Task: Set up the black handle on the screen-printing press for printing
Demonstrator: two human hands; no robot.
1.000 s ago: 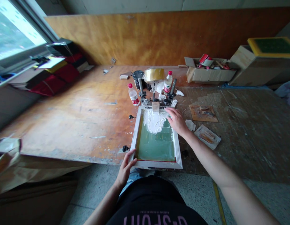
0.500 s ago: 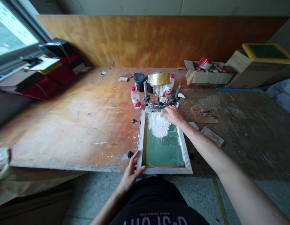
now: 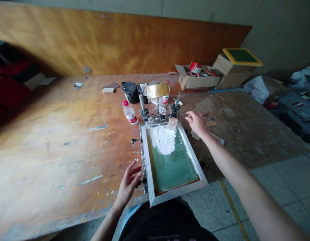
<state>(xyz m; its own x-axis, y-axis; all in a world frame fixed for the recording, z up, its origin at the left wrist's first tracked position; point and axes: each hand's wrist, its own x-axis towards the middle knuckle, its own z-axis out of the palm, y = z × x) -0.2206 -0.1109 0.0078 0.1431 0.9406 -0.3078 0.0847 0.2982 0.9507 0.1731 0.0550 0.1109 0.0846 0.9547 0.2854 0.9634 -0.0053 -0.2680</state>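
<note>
A screen-printing frame (image 3: 178,194) with pale metal edges and a green mesh (image 3: 170,172) lies at the table's front. Thick white ink (image 3: 163,140) covers the mesh's far part. At the far end a small squeegee (image 3: 173,124) leans by the clamp bar, its lower edge at the ink. My right hand (image 3: 198,124) is in the air right of the frame's far corner, fingers loosely bent and apart, holding nothing. Beside the frame's left edge, my left hand (image 3: 128,184) hovers open near a black knob (image 3: 139,183), its fingers spread.
Behind the frame stand a clamp with two posts (image 3: 142,103), a red-capped bottle (image 3: 130,113), a black tub (image 3: 130,92) and a roll of tape (image 3: 158,90). Cardboard boxes (image 3: 200,82) are at the back right. A stained board (image 3: 207,117) lies beyond my right hand.
My right hand has let go of the squeegee and moved right, off the frame. My left hand has come off the frame's left edge. The view has turned right.
</note>
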